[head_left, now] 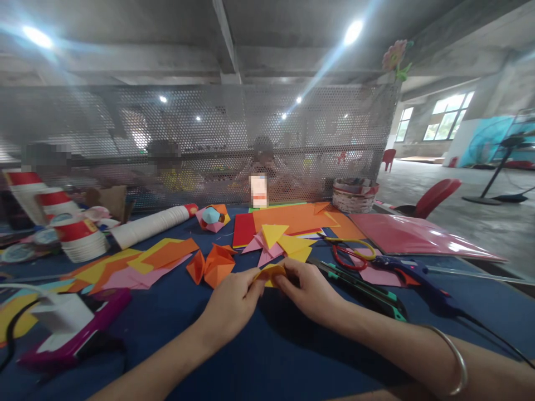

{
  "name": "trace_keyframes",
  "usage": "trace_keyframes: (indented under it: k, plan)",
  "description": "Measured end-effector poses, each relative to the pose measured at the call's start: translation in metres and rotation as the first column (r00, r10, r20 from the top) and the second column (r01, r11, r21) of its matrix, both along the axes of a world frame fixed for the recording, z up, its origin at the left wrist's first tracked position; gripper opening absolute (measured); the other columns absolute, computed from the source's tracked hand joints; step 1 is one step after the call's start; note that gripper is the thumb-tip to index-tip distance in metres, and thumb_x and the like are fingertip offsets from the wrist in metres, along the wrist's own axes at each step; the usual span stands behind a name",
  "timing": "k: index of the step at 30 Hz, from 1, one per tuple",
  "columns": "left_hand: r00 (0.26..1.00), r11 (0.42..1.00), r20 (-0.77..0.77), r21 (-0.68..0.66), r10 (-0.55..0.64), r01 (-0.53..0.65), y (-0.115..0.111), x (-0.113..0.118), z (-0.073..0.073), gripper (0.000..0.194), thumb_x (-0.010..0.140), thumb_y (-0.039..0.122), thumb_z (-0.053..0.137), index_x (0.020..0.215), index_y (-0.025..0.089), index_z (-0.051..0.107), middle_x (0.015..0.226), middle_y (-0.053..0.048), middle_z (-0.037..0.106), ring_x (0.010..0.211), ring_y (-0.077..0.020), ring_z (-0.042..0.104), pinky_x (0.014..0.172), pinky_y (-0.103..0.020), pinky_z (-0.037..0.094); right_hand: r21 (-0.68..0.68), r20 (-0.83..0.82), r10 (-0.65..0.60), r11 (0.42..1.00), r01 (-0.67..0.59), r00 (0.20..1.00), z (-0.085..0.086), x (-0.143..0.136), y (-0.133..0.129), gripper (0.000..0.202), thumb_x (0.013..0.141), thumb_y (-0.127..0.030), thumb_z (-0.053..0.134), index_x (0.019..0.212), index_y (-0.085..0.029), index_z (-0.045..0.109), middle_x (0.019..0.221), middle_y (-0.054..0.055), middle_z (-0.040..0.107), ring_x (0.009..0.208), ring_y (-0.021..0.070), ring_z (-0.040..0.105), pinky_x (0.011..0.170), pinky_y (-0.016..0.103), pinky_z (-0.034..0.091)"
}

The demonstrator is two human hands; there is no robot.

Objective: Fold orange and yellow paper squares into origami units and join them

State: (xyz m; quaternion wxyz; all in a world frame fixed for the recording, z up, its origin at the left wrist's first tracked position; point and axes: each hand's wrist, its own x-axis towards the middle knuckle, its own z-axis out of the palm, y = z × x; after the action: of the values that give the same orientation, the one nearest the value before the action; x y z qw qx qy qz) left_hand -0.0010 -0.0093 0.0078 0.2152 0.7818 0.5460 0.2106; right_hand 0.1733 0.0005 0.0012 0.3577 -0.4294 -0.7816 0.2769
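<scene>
A small piece of yellow paper [271,273] is pinched between both of my hands above the blue table. My left hand [237,298] grips its left end, thumb and fingers pressed together. On the other end my right hand [308,287] is closed in the same way; its fingers partly hide the paper. Just beyond lie folded yellow paper triangles [275,235] and pink ones [267,255]. Folded orange paper pieces [218,265] sit left of them. Close to my right forearm rests a black and green utility knife [361,289].
Scissors [351,256] and a corded blue glue gun [430,284] lie at right, near a pink plastic-covered pack [418,234]. Left are paper sheets [137,267], paper cups [81,236] and a purple power strip [79,334]. A perforated metal screen [209,133] stands behind, with people beyond it.
</scene>
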Motion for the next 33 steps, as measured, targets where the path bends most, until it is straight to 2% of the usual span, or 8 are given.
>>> trace_keyframes:
  k: [8,12,18,22,27,33]
  plan:
    - [0.997,0.999,-0.061,-0.008,0.052,-0.053,0.003,0.000,0.002,0.025,0.093,0.035,0.055,0.106,0.014,0.059,0.102,-0.005,0.063,0.086,-0.0177,0.063,0.076,-0.036,0.054,0.037,0.051,-0.058,0.998,0.056,0.997,0.003,0.003,0.000,0.015,0.087,-0.014,0.046,0.087,-0.017,0.060,0.059,-0.004,0.054,0.053,0.0108,0.047,0.052,0.020,0.033]
    - [0.998,0.999,-0.052,-0.015,0.042,-0.043,0.004,0.001,0.001,0.024,0.093,0.035,0.054,0.105,0.014,0.060,0.101,-0.005,0.063,0.085,-0.0172,0.063,0.076,-0.036,0.054,0.078,0.065,-0.085,0.994,0.080,0.994,0.002,0.005,0.003,0.014,0.086,-0.013,0.047,0.083,-0.017,0.060,0.065,-0.001,0.058,0.056,0.0116,0.049,0.053,0.021,0.033]
    - [0.998,0.996,0.002,-0.063,0.056,-0.056,0.002,-0.001,0.003,0.026,0.093,0.036,0.055,0.105,0.014,0.060,0.100,-0.004,0.063,0.085,-0.0178,0.064,0.075,-0.035,0.054,0.115,0.060,-0.055,0.992,0.048,0.997,0.005,0.005,0.002,0.015,0.086,-0.011,0.047,0.088,-0.018,0.059,0.075,0.000,0.063,0.065,0.0133,0.053,0.061,0.023,0.036]
    - [0.996,0.994,0.059,-0.088,0.073,-0.068,0.006,-0.003,0.002,0.028,0.092,0.036,0.055,0.108,0.014,0.059,0.104,-0.005,0.062,0.088,-0.0192,0.063,0.076,-0.037,0.054,0.112,0.059,-0.057,0.992,0.050,0.997,0.003,0.007,0.003,0.015,0.089,-0.011,0.044,0.091,-0.018,0.057,0.069,-0.001,0.059,0.061,0.0133,0.052,0.059,0.023,0.035]
    - [0.991,0.992,0.125,-0.117,0.054,-0.039,0.014,-0.008,-0.006,0.028,0.092,0.035,0.056,0.112,0.014,0.057,0.108,-0.006,0.061,0.090,-0.0194,0.063,0.077,-0.038,0.054,0.081,0.069,-0.028,0.996,0.023,0.997,0.002,0.006,0.003,0.014,0.089,-0.009,0.044,0.092,-0.018,0.054,0.064,-0.003,0.056,0.058,0.0126,0.052,0.057,0.022,0.035]
    - [0.995,0.994,0.074,-0.090,0.067,-0.061,0.016,-0.010,-0.004,0.029,0.092,0.034,0.056,0.114,0.015,0.057,0.111,-0.007,0.060,0.093,-0.0204,0.062,0.079,-0.039,0.054,0.069,0.065,-0.025,0.997,0.020,0.998,0.002,0.005,0.002,0.015,0.089,-0.009,0.043,0.095,-0.018,0.053,0.066,-0.002,0.057,0.060,0.0129,0.053,0.059,0.023,0.037]
